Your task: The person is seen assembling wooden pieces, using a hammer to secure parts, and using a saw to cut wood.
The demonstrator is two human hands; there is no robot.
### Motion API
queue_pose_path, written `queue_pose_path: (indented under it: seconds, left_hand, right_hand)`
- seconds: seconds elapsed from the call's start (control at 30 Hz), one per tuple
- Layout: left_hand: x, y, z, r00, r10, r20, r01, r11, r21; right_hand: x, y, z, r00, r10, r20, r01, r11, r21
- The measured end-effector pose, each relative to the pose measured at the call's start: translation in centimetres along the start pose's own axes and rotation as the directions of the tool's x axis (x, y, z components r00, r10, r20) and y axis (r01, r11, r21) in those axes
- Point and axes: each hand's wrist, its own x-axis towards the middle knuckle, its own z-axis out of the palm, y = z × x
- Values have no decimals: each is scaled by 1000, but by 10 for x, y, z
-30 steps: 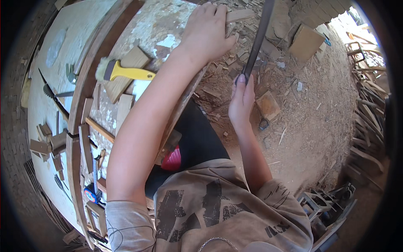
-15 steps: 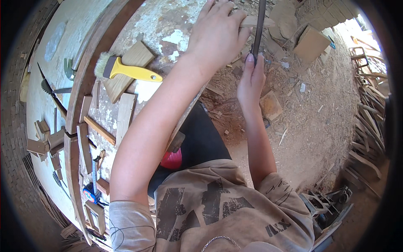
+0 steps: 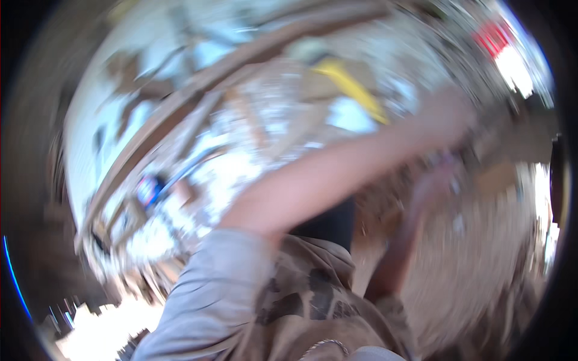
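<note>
Strong motion blur smears the whole head view. My left arm reaches across the workbench to the upper right, and my left hand (image 3: 448,117) is a blurred shape over the bench's right end. My right hand (image 3: 436,177) is lower, just below the left one, also smeared. Neither hand's fingers can be made out, nor whether anything is in them. On the bench, to the left of my left hand, a paintbrush with a yellow handle (image 3: 352,90) lies across a flat piece of wood (image 3: 319,86).
A blue tape measure (image 3: 150,190) with its tape drawn out rests on the bench's left part, beside a small wood block (image 3: 183,191). A long wooden rail (image 3: 174,111) divides the bench from a pale surface beyond. Debris-strewn ground (image 3: 469,253) spreads at right.
The view has swung sharply, so the bench things appear further right and turned. Both hands now appear further right and lower in the picture. The dark rod in my right hand no longer shows clearly.
</note>
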Motion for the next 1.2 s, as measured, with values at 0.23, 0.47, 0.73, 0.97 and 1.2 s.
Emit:
queue_pose_path:
  seconds: [0.23, 0.47, 0.73, 0.97, 1.2]
  left_hand:
    - [-12, 35, -19, 992, 119, -30, -102, 933, 346]
    - [-59, 20, -98, 966, 21, -257, 100, 888, 449]
    - [-121, 26, -195, 945, -1, -328, 160, 874, 459]
    - [-145, 24, -219, 915, -64, -398, 250, 864, 438]
    - [-171, 35, -238, 932, -57, -357, 209, 891, 404]
  right_hand:
    - [-26, -42, -27, 958, -268, -106, 257, 960, -109]
    - [-71, -104, -9, 799, -597, 72, 589, 801, 108]
    - [-119, -156, 5, 735, -656, 169, 629, 754, 190]
    - [-147, -173, 12, 753, -613, 240, 577, 790, 210]
    - [-151, -167, 11, 706, -634, 315, 592, 773, 229]
